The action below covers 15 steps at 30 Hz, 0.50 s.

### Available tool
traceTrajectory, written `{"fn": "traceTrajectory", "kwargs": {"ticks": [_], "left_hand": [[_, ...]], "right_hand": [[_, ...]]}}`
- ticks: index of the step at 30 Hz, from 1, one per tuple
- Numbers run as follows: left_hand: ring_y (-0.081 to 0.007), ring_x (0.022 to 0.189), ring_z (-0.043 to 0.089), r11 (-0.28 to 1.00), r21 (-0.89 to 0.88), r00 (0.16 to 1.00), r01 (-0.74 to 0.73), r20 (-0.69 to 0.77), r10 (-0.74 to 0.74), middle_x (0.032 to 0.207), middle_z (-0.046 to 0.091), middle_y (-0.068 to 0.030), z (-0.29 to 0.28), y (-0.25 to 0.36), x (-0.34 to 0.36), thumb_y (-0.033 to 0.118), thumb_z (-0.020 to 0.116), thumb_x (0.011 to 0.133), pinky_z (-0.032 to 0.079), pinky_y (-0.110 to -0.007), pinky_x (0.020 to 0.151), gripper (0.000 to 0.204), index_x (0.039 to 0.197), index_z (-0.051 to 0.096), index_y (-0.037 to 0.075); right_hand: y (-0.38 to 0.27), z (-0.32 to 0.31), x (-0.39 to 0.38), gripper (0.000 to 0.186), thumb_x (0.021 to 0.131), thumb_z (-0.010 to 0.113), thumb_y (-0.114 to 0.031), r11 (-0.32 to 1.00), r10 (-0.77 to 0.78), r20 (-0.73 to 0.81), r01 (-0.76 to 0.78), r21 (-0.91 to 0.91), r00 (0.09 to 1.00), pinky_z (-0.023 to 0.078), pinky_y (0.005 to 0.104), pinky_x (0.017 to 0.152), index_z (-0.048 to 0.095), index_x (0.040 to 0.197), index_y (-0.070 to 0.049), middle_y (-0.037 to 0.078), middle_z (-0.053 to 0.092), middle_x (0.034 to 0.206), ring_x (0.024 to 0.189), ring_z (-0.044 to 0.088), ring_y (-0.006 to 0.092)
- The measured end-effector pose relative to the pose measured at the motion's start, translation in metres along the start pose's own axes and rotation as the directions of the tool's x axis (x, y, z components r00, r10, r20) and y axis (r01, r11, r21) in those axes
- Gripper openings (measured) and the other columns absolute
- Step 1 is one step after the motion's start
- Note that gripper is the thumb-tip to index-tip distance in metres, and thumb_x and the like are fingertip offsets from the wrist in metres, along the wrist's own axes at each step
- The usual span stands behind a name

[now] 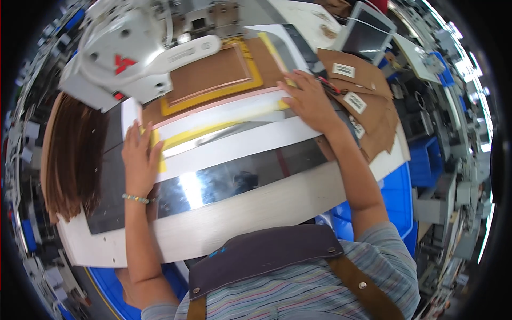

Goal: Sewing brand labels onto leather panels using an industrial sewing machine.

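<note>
My left hand [141,157] lies flat with fingers apart at the left end of a white sheet [224,114] edged with yellow strips [197,134]. At the sheet's right end, my right hand [312,104] rests with its fingers stretched out, touching the edge of a brown panel [269,58]. Neither hand grips anything. The brown panel sits on the white sheet, and a yellow rectangular frame [257,80] lies over it beneath the head of a white sewing machine [125,53]. The machine arm hides part of the panel and frame.
On the left stands a thick stack of brown pieces [72,154]. Brown pieces with white labels [376,101] fan out on the right, near a tilted screen [368,32]. A shiny dark plate [229,178] lies along the near side of the pale worktable [256,210]. Blue bins [394,197] stand below.
</note>
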State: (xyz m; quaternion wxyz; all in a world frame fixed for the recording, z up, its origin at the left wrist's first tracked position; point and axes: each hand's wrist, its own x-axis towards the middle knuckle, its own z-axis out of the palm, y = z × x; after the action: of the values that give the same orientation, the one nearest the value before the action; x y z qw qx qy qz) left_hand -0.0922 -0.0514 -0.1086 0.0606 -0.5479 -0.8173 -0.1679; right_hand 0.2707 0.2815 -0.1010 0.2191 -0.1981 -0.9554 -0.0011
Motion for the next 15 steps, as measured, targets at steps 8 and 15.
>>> {"fn": "traceTrajectory", "kwargs": {"ticks": [8,15], "left_hand": [[-0.0436,0.157,0.036,1.000,0.027,1.000,-0.003,-0.001,0.003,0.172,0.037,-0.0231,-0.002,-0.003,0.000,0.036,0.061,0.109,0.026,-0.052,0.128,0.056,0.160,0.054,0.014],[-0.0391,0.148,0.052,0.991,-0.133,0.993,-0.030,-0.119,0.015,0.162,0.052,-0.0224,-0.032,0.028,-0.009,0.024,0.064,0.107,0.040,-0.047,0.122,0.042,0.146,0.066,0.007]], "right_hand": [[-0.001,0.003,0.001,0.041,0.104,0.067,-0.035,0.998,-0.042,-0.050,0.044,0.039,0.998,0.040,0.0511,0.118,0.071,0.137,-0.010,0.014,0.058,0.152,0.147,0.046,0.0353],[0.012,-0.029,0.011,0.029,0.101,0.068,-0.026,1.000,0.013,-0.127,-0.014,-0.009,0.992,0.054,0.0467,0.102,0.077,0.121,-0.007,0.014,0.073,0.130,0.123,0.067,0.0340]]}}
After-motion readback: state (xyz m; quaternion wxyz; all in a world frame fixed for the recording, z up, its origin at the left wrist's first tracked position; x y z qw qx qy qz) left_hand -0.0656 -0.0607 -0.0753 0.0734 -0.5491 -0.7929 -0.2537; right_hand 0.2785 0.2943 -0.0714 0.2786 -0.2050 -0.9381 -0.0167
